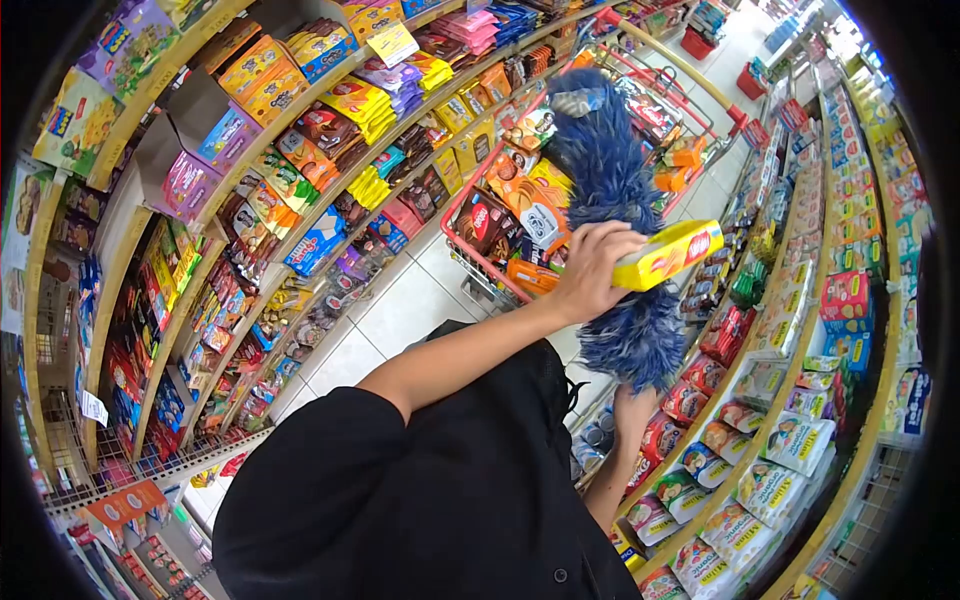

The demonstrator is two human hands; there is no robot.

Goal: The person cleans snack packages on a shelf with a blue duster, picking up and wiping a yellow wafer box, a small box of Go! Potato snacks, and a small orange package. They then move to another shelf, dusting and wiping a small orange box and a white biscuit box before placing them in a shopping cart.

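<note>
My left hand [594, 268] is wrapped round a yellow box [672, 257] with red print, held in front of a blue fluffy duster [605, 160]. Lower down, my right hand [634, 402] closes at the near end of the duster; the handle itself is mostly hidden. The duster stretches away from me, across a shopping cart [455, 245] with a red rim. Snack packs fill the cart, among them a brown packet [487, 222] and orange packets [532, 276].
Curved by the lens, a shelf [300, 255] of biscuits and sweets runs along the left. On the right stand shelves of pouches [800, 440] and boxes [846, 310]. White floor tiles [385, 310] show between. Red baskets [697, 42] are farther down the aisle.
</note>
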